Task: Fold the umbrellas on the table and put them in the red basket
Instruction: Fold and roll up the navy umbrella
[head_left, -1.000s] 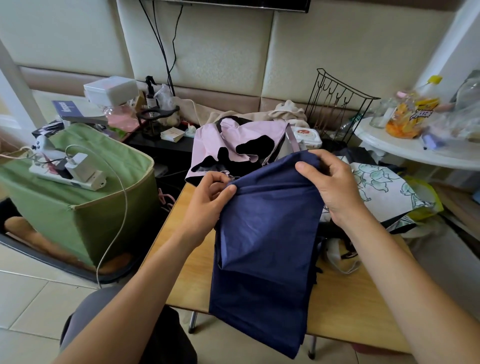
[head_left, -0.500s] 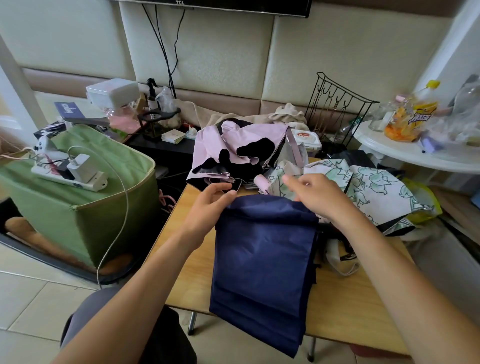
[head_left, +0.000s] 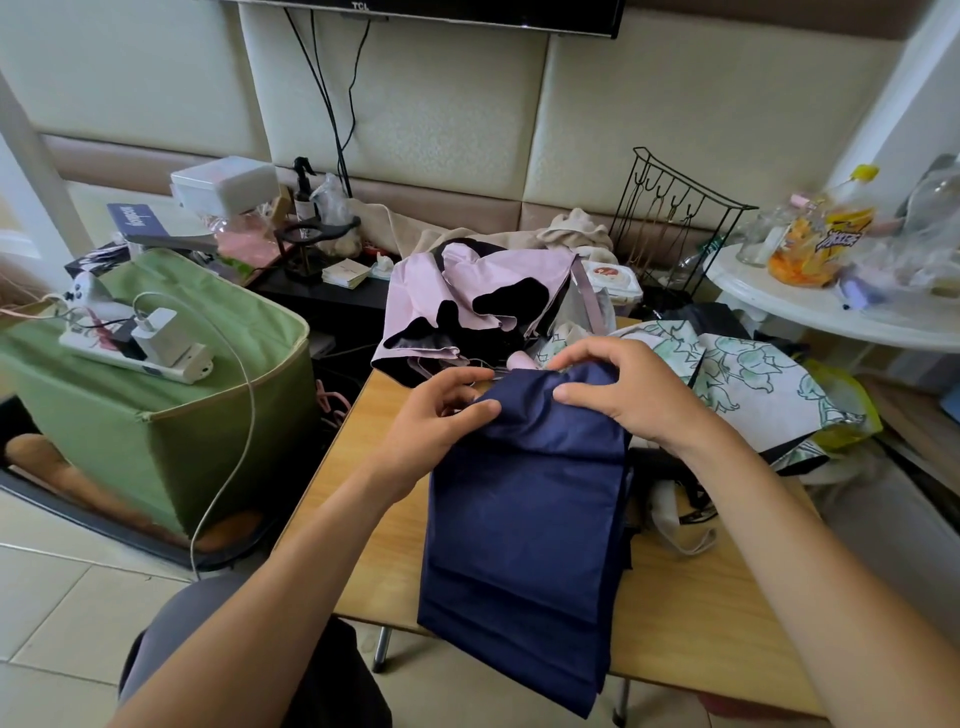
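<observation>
A navy blue umbrella (head_left: 524, 525) lies flattened on the wooden table (head_left: 691, 587), its lower end hanging over the front edge. My left hand (head_left: 436, 415) pinches the top left of its cloth. My right hand (head_left: 613, 384) grips the top right, fingers curled over the fabric. Behind them lies a pink and black umbrella (head_left: 483, 301), still spread and crumpled. A white umbrella with green leaf print (head_left: 753, 384) sprawls at the right. No red basket is in view.
A green fabric box (head_left: 156, 415) with a power strip (head_left: 135, 353) on top stands left of the table. A black wire rack (head_left: 675, 218) and a white round table (head_left: 831, 306) with bottles are at the back right. Tiled floor lies below.
My right hand brought the raised top of the navy cloth down onto the table and now grips it closer to my left hand. The fabric lies flatter and more gathered.
</observation>
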